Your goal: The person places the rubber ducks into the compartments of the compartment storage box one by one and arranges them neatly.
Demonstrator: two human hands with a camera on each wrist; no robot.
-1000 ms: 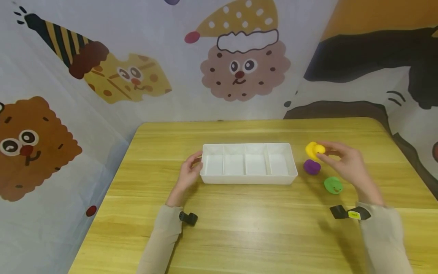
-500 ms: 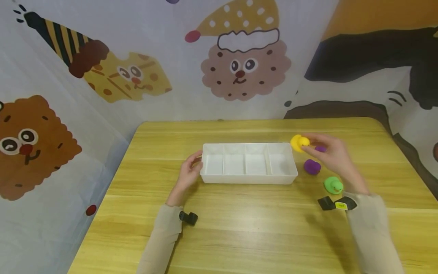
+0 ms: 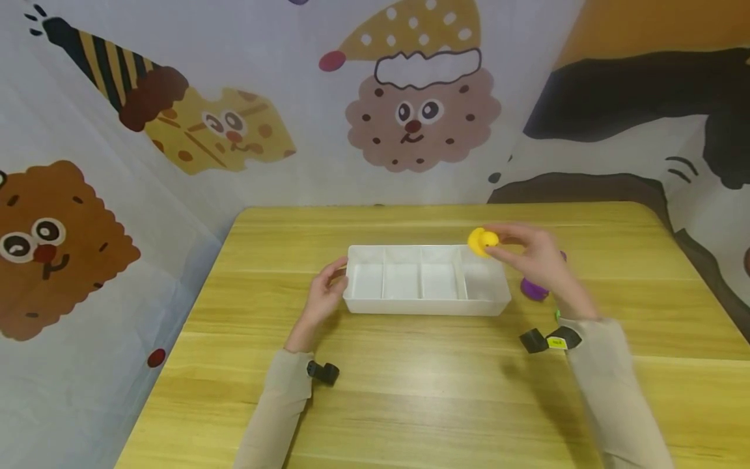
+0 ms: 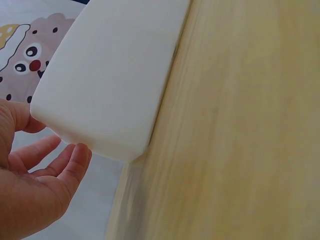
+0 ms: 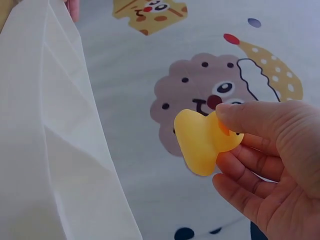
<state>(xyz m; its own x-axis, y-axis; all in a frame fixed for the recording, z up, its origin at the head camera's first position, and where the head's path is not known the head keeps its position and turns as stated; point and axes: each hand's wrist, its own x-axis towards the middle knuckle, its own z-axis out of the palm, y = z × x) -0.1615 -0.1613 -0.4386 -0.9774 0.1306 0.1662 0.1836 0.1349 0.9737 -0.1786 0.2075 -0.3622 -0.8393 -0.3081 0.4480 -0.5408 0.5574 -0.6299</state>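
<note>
A yellow rubber duck [image 3: 483, 241] is pinched between the thumb and fingers of my right hand [image 3: 530, 254], above the back edge of the rightmost compartment of a white divided box [image 3: 426, 307]. The right wrist view shows the duck [image 5: 196, 145] held up at the fingertips, beside the box's long wall [image 5: 95, 130]. At the box's left end, my left hand [image 3: 325, 291] grips the end wall. In the left wrist view its curled fingers [image 4: 75, 162] touch the outside of that wall.
Right of the box lies a purple toy [image 3: 534, 290]. Another purple piece [image 3: 564, 255] and a green toy duck [image 3: 557, 315] are mostly hidden behind my right hand and wrist. A cartoon-print cloth [image 3: 316, 143] hangs behind the wooden table [image 3: 410, 384].
My right hand has carried the yellow duck leftward, from above the purple toy to over the box's right compartment. The left hand and the box have stayed in place.
</note>
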